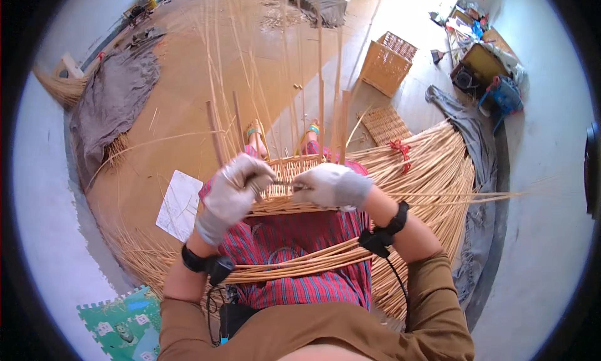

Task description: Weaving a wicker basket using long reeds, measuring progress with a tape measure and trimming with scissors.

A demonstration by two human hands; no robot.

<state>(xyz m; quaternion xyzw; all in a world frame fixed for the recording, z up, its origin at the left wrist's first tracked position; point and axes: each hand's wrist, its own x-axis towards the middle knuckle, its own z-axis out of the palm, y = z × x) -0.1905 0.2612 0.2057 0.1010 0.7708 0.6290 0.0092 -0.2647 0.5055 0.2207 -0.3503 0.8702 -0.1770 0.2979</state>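
Note:
On my lap rests a small, partly woven wicker basket (275,206) with tall upright stakes rising from it. My left hand (236,184), in a white glove, is closed at the basket's left side, thumb and fingers pinched on a thin wicker rod (283,183). At the right side, my right hand (328,184), also gloved, is closed with its fingertips on the same rod, which spans the gap between the hands. Flat wooden uprights (344,126) stand at the basket's corners. The palms and the rod's ends are hidden.
A large bundle of wicker rods (432,167) fans out at my right, and more loose rods (300,267) cross my lap. A wooden box (385,67), a woven panel (383,124), a white sheet (179,204) and a grey cloth (119,92) lie around on the floor.

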